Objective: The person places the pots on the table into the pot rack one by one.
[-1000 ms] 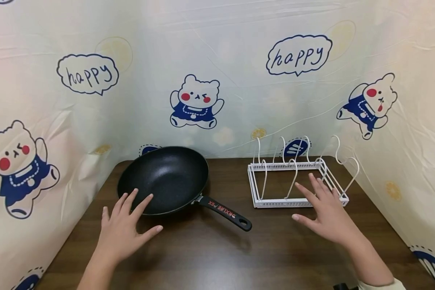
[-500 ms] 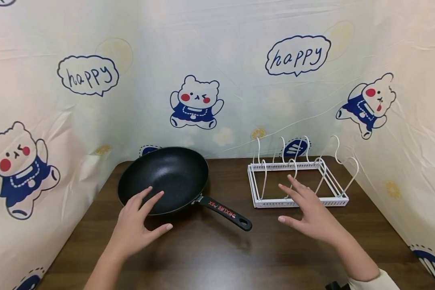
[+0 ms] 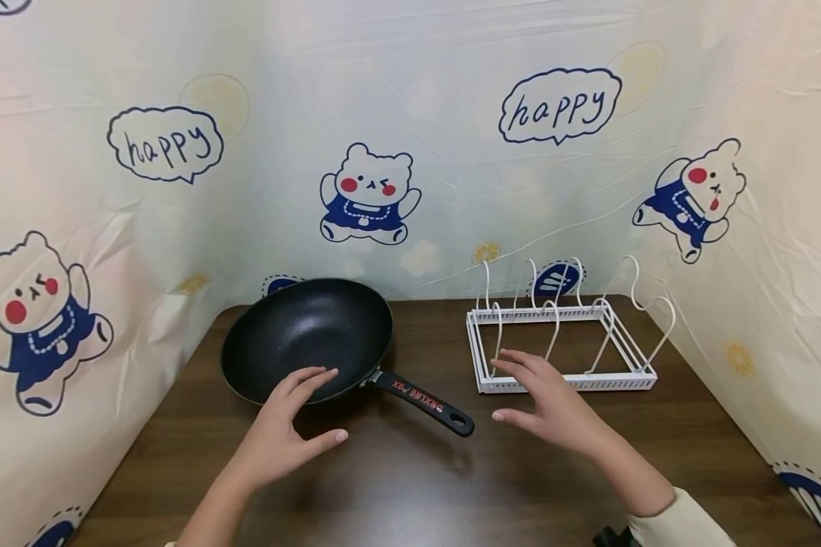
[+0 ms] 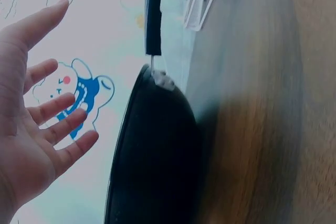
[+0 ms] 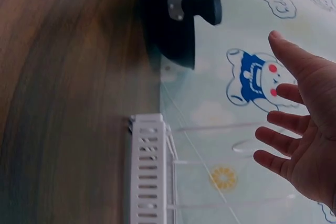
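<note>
A black frying pan stands on the left of the table, its black handle with red lettering pointing toward the front right. My left hand hovers near the pan's front rim, fingers spread and holding nothing. In the left wrist view that hand is apart from the pan. To the right is a white metal rack with several curved wire dividers. My right hand is in the air before the rack's front left part, fingers extended. The right wrist view shows the palm bare, apart from the rack.
The dark wooden table ends at a pale curtain printed with bears, which encloses the back and both sides. A small black object sits by the right sleeve at the bottom edge.
Both hands have moved inward toward the middle, the left going right and the right going left past the rack's front. The pan and the rack have stayed in place.
</note>
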`<state>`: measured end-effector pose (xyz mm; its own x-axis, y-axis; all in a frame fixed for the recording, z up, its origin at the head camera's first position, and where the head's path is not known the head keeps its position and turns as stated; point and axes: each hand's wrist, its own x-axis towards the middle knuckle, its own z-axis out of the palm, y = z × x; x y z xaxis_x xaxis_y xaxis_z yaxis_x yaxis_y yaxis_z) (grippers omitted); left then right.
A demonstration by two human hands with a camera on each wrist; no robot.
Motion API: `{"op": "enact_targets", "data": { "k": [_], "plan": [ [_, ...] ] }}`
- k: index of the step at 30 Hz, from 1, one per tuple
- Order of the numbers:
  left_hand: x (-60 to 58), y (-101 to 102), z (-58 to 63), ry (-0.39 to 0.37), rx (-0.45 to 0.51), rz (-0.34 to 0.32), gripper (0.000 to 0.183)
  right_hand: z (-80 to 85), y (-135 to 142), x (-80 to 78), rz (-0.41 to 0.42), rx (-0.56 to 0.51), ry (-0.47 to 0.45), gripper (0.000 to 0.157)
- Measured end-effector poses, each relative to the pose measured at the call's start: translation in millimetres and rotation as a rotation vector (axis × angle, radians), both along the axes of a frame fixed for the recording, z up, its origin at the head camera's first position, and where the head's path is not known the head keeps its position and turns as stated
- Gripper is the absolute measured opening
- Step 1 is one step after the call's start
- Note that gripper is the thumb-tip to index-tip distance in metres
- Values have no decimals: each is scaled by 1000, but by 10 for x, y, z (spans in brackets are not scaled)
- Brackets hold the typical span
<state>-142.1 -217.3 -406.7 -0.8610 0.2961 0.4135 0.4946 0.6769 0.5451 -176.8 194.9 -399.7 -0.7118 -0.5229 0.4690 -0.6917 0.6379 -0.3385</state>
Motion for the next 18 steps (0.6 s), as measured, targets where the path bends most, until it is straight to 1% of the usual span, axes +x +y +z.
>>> {"op": "enact_targets", "data": {
  "k": [3, 6, 8, 10, 14, 18],
  "plan": [
    [0, 49, -8, -16, 33, -23, 72, -18, -82, -13, 22, 7, -2, 67],
    [-11, 91, -24, -16, 73, -47, 64, -38, -157, -33, 44, 10, -7, 64],
    [-21, 121, -43, -20, 110, -67, 56, -56, -192, -49, 59, -2, -31, 61],
    [-31, 148, -72, -35, 156, -92, 50, -82, -213, -70, 76, -29, -76, 57],
    [-32, 194, -152, -119, 281, -158, 44, -143, -233, -109, 123, -121, -214, 52],
    [-35, 252, -257, -258, 406, -223, 42, -216, -243, -159, 169, -195, -349, 48]
  ]
}}
